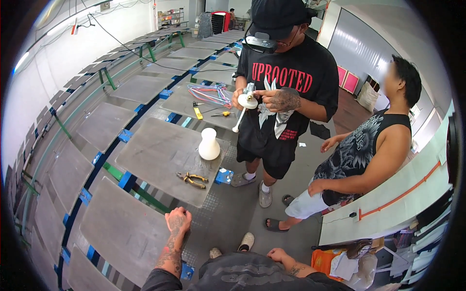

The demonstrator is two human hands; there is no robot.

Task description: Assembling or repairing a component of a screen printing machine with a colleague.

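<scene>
My left hand (pixel 177 221) is closed into a fist and rests on the corner of a grey metal table (pixel 121 228) in front of me. My right hand (pixel 276 254) hangs curled near my hip, and I see nothing in it. Across from me a person in a black printed shirt holds a white lamp part (pixel 246 101) with a thin white stem in both hands. On the table (pixel 160 150) between us stand a white lampshade (pixel 209 144) and yellow-handled pliers (pixel 192 179).
A second person in a black sleeveless top leans on a pale counter (pixel 388 203) at the right. Rows of grey tables with blue brackets run back to the left. A far table carries coloured wires (pixel 211 93), a yellow tool (pixel 197 112) and a screwdriver (pixel 221 114).
</scene>
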